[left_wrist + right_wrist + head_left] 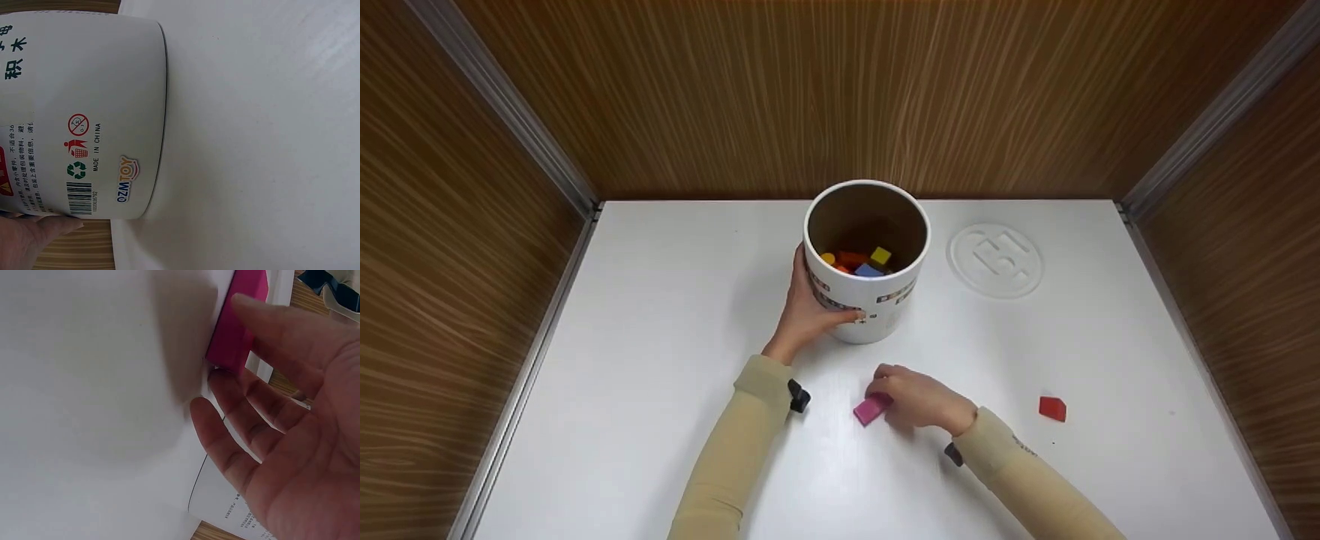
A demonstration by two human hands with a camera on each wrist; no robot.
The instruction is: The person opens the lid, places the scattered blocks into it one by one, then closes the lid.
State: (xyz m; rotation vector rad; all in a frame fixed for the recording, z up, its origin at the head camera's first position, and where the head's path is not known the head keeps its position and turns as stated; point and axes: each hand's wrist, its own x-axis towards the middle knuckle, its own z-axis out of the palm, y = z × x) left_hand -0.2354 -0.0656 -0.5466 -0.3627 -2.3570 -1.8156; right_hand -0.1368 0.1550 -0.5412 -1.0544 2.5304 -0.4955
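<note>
A white cylindrical canister point(894, 311) with printed sides stands upright on the table, its top uncovered. Inside lie several coloured blocks, among them a yellow one point(880, 256) and a blue one point(868, 271). My left hand point(806, 311) grips the canister's left side, thumb across the front; the left wrist view shows the printed wall point(107, 118) and the thumb at its edge. In front of the canister, my right hand point(921, 399) pinches a pink block point(868, 410) at the tabletop. The right wrist view shows the thumb on that pink block point(232, 332).
A red block point(1052, 409) lies on the white table point(660, 315) to the right of my right hand. Behind it, right of the canister, a round translucent lid point(996, 261) lies flat. Wood-grain panels point(780, 97) enclose the table at the back and both sides.
</note>
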